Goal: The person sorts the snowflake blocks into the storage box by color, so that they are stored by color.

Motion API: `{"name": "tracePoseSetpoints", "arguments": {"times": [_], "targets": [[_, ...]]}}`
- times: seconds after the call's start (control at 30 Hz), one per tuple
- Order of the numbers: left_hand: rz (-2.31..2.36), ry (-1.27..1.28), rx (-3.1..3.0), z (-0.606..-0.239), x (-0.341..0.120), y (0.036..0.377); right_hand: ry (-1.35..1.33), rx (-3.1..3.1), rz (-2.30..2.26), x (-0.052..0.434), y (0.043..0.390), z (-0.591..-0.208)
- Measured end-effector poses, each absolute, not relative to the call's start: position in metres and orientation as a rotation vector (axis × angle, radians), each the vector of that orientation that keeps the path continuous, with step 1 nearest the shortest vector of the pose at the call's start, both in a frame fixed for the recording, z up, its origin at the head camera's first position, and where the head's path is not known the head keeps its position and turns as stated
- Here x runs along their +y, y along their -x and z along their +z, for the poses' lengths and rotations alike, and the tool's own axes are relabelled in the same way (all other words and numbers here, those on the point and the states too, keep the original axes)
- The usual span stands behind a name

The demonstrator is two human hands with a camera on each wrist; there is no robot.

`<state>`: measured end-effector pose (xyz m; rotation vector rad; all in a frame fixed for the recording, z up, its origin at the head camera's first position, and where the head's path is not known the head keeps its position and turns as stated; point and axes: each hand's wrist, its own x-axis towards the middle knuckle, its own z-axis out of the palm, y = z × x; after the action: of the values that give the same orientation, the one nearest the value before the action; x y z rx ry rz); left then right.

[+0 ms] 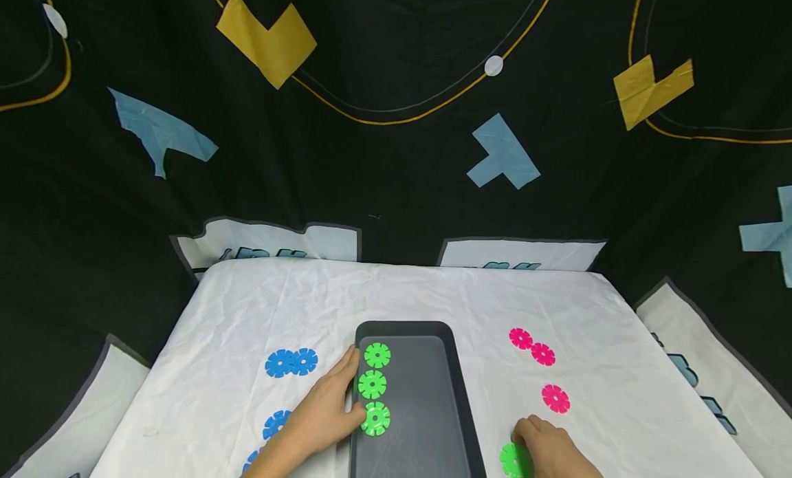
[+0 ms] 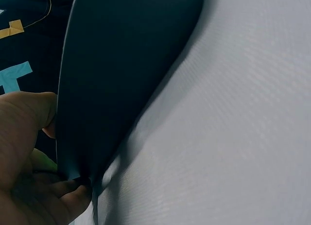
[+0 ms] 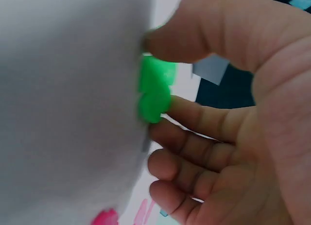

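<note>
Pinching green disc (image 1: 513, 459), right hand (image 1: 553, 452) curls.

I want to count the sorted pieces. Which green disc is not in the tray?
The green disc under the right hand, pinched on the white cloth right of the tray. The other three lie inside the tray.
</note>
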<state>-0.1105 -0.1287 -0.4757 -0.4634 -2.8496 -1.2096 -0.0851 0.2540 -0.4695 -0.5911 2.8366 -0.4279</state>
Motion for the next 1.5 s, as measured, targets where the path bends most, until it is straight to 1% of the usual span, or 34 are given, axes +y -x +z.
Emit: {"name": "tracePoseSetpoints", "arguments": {"times": [0.23,0.47,0.53,0.77,1.0,1.1,1.27,1.4,1.5], "targets": [[-1.215,0.449,-2.856,-0.476,-0.129,0.111,0.606,2.855,-0.435,0.247,0.083,-0.471],[-1.208,0.442,-2.862,-0.476,-0.128,0.111,0.924,2.939,-0.501,0.252,0.085,-0.477],[-1.209,0.440,-2.867,-0.476,-0.128,0.111,0.953,2.954,-0.521,0.252,0.085,-0.477],[-1.225,0.445,-2.866,-0.474,-0.128,0.111,0.868,2.806,-0.607,0.252,0.083,-0.478],[-1.232,0.436,-2.862,-0.474,-0.128,0.110,0.960,2.903,-0.647,0.249,0.081,-0.485],[-1.231,0.436,-2.861,-0.474,-0.128,0.111,0.890,2.939,-0.564,0.244,0.079,-0.481],[-1.235,0.436,-2.860,-0.475,-0.128,0.111,0.663,2.913,-0.440,0.241,0.078,-0.468],[-1.223,0.434,-2.863,-0.474,-0.127,0.110,0.609,2.940,-0.396,0.242,0.080,-0.459],[-1.224,0.436,-2.862,-0.474,-0.128,0.110,0.509,2.974,-0.371,0.240,0.082,-0.449]]}}
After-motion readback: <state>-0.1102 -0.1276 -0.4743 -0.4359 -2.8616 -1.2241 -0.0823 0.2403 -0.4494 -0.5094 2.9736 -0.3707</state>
